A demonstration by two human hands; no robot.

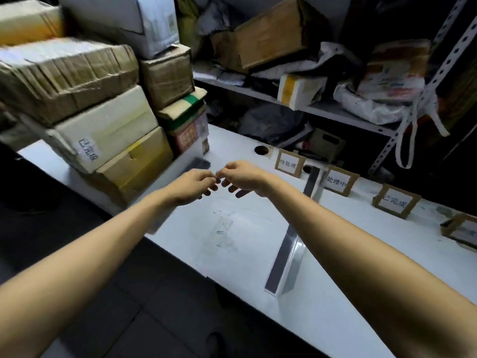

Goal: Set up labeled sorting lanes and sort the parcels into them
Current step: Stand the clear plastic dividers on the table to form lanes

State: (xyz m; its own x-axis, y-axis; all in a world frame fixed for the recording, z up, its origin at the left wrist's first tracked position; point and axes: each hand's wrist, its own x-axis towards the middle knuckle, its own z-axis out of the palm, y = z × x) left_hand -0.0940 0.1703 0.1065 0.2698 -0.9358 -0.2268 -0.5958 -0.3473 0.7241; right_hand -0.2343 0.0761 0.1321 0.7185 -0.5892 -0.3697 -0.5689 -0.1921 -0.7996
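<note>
My left hand [192, 186] and my right hand [241, 178] meet fingertip to fingertip above the white table [232, 254], fingers curled. Whether they pinch something small between them is not visible. A stack of cardboard parcels [103, 130] stands at the table's left end; one cream box carries a handwritten label [89, 153]. Along the far edge stand cardboard lane signs: one [289, 165], a second [336, 182], a third [395, 204] and a fourth [462, 232] cut by the frame edge. A dark strip [282, 257] lies across the table as a divider, partly under my right forearm.
A metal shelf [322, 109] behind the table holds boxes, bags and a white foam box [299, 90]. A cable hole [261, 150] is in the tabletop near the signs. A dark flat piece [200, 163] lies by the parcel stack. Dark floor is below left.
</note>
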